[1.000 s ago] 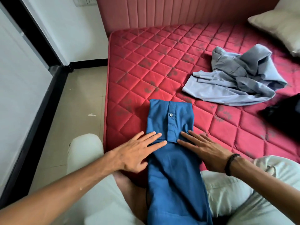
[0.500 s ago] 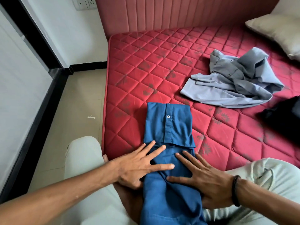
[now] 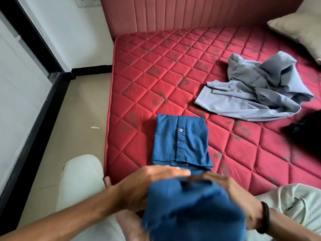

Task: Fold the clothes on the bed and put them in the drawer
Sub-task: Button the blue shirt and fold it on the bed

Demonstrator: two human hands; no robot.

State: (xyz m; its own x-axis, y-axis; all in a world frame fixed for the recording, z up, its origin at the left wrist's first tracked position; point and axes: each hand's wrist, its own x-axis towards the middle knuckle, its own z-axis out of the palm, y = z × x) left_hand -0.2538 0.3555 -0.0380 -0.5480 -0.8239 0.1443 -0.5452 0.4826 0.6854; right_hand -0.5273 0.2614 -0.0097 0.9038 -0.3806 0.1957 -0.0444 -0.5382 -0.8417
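A dark blue shirt (image 3: 180, 141) lies partly folded near the front edge of the red quilted mattress (image 3: 156, 70), its button placket facing up. Its near end is lifted off my lap in a blurred bundle. My left hand (image 3: 144, 185) grips that bundle's left side and my right hand (image 3: 232, 193), with a black wristband, grips its right side. A crumpled light blue-grey shirt (image 3: 257, 94) lies unfolded further back on the right. No drawer is in view.
A beige pillow (image 3: 298, 30) rests at the back right by the pink padded headboard (image 3: 173, 13). A dark garment (image 3: 305, 129) sits at the right edge. Tiled floor (image 3: 76, 119) and a wall run along the mattress's left. My knees in pale trousers frame the bottom.
My hands went from pressing flat on the blue shirt to sliding toward me, then gripping its near end and lifting it up off my lap.
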